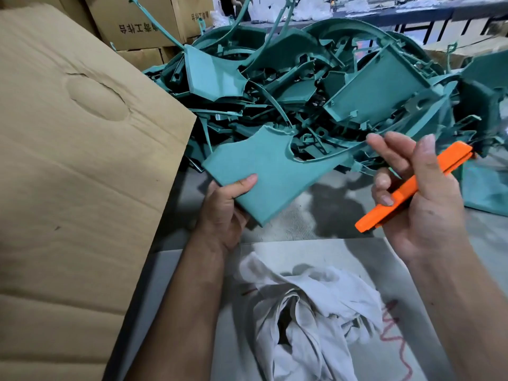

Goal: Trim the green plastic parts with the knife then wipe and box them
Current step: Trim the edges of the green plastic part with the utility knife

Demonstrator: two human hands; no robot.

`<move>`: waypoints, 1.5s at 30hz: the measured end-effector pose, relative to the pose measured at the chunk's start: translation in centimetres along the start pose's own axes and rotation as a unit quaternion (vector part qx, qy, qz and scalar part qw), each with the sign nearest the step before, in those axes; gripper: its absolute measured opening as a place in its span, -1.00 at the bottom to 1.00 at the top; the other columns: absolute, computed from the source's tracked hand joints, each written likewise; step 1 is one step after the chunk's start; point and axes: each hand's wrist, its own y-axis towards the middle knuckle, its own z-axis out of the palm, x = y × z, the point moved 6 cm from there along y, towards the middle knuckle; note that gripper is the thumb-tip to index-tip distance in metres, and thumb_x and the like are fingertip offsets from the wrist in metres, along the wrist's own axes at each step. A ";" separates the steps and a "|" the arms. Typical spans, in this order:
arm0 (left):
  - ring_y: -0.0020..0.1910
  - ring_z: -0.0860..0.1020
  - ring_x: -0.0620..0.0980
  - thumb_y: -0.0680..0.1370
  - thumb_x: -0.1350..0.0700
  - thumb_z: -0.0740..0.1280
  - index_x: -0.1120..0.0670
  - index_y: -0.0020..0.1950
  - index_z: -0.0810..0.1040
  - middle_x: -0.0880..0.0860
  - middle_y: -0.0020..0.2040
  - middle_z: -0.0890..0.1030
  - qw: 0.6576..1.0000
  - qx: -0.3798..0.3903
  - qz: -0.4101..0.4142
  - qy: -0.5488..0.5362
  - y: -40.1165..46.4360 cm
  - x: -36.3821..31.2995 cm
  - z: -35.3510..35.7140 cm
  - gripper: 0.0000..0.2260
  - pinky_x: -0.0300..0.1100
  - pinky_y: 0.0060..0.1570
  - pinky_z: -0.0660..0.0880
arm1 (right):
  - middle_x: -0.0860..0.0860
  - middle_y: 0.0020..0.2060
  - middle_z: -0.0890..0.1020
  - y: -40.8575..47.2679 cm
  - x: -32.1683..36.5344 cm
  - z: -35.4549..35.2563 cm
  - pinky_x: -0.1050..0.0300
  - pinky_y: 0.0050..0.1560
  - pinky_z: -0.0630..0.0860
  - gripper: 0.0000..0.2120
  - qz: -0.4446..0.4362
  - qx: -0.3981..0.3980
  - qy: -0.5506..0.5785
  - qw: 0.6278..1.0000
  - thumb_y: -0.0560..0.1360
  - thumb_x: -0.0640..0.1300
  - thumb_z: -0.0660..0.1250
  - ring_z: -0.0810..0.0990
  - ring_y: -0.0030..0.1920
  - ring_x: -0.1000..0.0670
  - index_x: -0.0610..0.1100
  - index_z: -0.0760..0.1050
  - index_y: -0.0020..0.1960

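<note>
At the bench, front edge: a person works between a heap of mouldings and a rag.
Left hand (222,210): grips the near corner of one green plastic part (269,171), thumb on top, fingers hidden beneath; the part is held tilted above the table (316,215).
Right hand (420,199): curled round the orange knife (412,188), fingers wrapped over the handle; index and middle fingers reach toward the part's thin curved arm.
Blade: cannot tell whether it is extended; the tip sits near the heap, partly blurred.
Risk, cut: in my judgement the trimming stroke would run toward the holding thumb if the part is not turned; a slip off the thin arm could cause it.
Risk, snag: the held part's arm lies close against the pile of green parts (330,86); pulling could drag others off.
Risk, damage: the thin arm looks flexible and may bend or gouge under pressure.
Count, hands: two.
Count, knives: one.
Count, parts in hand: one.
Count, parts in pile: many, tangled, not countable.
Count, white cloth (308,306): one, crumpled, nearest the person.
Count, cardboard box (77,160): one large at left; at least three more stacked behind.
</note>
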 end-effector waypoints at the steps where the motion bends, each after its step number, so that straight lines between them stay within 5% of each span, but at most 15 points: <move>1: 0.18 0.65 0.17 0.40 0.36 0.40 0.18 0.28 0.59 0.18 0.24 0.67 1.000 0.000 -0.006 0.003 0.0 0.1 0.1 -0.56 0.13 0.21 0.59 | -0.11 0.20 0.71 -0.1 -0.1 0.2 0.31 -0.43 0.41 -0.69 -0.003 0.009 -0.020 1.000 0.68 0.09 0.26 0.51 -0.38 0.07 -0.12 0.64 0.12; 5: 0.23 0.63 0.21 0.50 0.39 0.33 0.17 0.26 0.60 0.21 0.25 0.66 1.000 -0.021 -0.005 0.011 0.0 0.5 0.1 -0.65 0.14 0.23 0.58 | -0.11 0.20 0.71 -0.5 -0.6 0.6 0.26 -0.44 0.42 -0.70 0.008 0.020 -0.063 0.998 0.62 0.10 0.35 0.55 -0.36 0.02 -0.13 0.65 0.08; 13: 0.07 0.72 0.08 0.32 0.18 0.47 0.13 0.34 0.58 0.10 0.16 0.72 0.995 -0.086 -0.011 -0.053 -0.2 0.1 -0.4 -0.43 -0.05 -0.13 0.67 | -0.05 -0.32 0.62 -0.8 -1.7 0.5 0.17 -0.53 0.38 -0.72 0.020 0.005 -0.176 0.984 0.51 0.20 0.44 0.46 -0.50 -0.01 0.02 0.56 -0.22; 17: 0.19 0.67 0.11 0.37 0.22 0.44 0.14 0.37 0.55 0.13 0.24 0.68 0.995 -0.064 0.003 -0.071 0.0 0.2 0.0 -0.45 0.01 0.01 0.66 | -0.04 -0.45 0.49 -0.9 -1.9 0.9 0.14 -0.52 0.39 -0.62 -0.010 0.037 -0.249 0.968 0.51 0.18 0.51 0.43 -0.51 -0.03 -0.08 0.48 -0.22; 21: 0.24 0.65 0.16 0.39 0.26 0.42 0.17 0.40 0.52 0.18 0.28 0.65 0.994 -0.048 0.008 -0.099 0.3 0.6 0.3 -0.45 0.11 0.11 0.63 | -0.02 -0.40 0.52 -1.4 -3.1 1.7 0.06 -0.32 0.48 -0.61 -0.004 0.092 -0.355 0.930 0.45 0.28 0.44 0.50 -0.37 -0.03 -0.05 0.51 -0.11; 25: 0.23 0.65 0.18 0.38 0.24 0.45 0.18 0.43 0.49 0.20 0.28 0.64 0.994 -0.058 0.006 -0.098 0.3 0.7 0.3 -0.41 0.11 0.07 0.63 | -0.10 -0.25 0.59 -2.1 -4.6 2.3 0.27 -0.25 0.52 -0.88 -0.008 0.135 -0.403 0.905 0.62 0.02 0.34 0.60 -0.27 -0.03 0.01 0.50 -0.05; 27: 0.19 0.67 0.16 0.40 0.24 0.47 0.15 0.40 0.52 0.17 0.26 0.66 0.994 -0.064 0.023 -0.083 0.3 0.4 0.0 -0.45 0.07 -0.03 0.66 | -0.06 -0.25 0.64 -2.0 -4.7 2.1 0.27 -0.29 0.55 -0.85 -0.017 0.102 -0.419 0.902 0.68 -0.08 0.30 0.65 -0.29 -0.01 -0.02 0.49 -0.07; 32: 0.15 0.69 0.15 0.44 0.29 0.46 0.12 0.21 0.62 0.15 0.19 0.70 0.995 -0.063 0.071 -0.042 0.1 -0.1 -0.3 -0.65 0.10 -0.01 0.66 | -0.07 -0.44 0.55 -2.1 -4.4 1.9 -0.09 -0.39 0.47 -0.66 -0.085 0.073 -0.527 0.842 0.74 0.07 0.13 0.54 -0.46 -0.07 -0.04 0.36 -0.17; 37: 0.09 0.71 0.07 0.48 0.34 0.46 0.17 0.28 0.57 0.12 0.13 0.72 0.994 -0.047 0.096 -0.001 -0.3 0.0 0.2 -0.63 -0.09 -0.10 0.65 | -0.11 -0.41 0.59 -2.7 -5.4 2.9 -0.19 -0.40 0.49 -0.68 -0.074 0.102 -0.536 0.835 0.73 0.11 0.09 0.56 -0.46 -0.14 -0.04 0.35 -0.11; 45: 0.12 0.70 0.15 0.42 0.26 0.47 0.09 0.28 0.59 0.14 0.18 0.70 0.997 -0.028 0.061 -0.044 -0.2 -0.1 0.5 -0.58 0.05 -0.07 0.65 | 0.00 -0.45 0.45 -2.8 -4.6 3.0 0.17 -0.48 0.29 -0.77 -0.127 0.079 -0.602 0.785 0.71 0.01 0.13 0.42 -0.50 0.02 -0.05 0.31 -0.09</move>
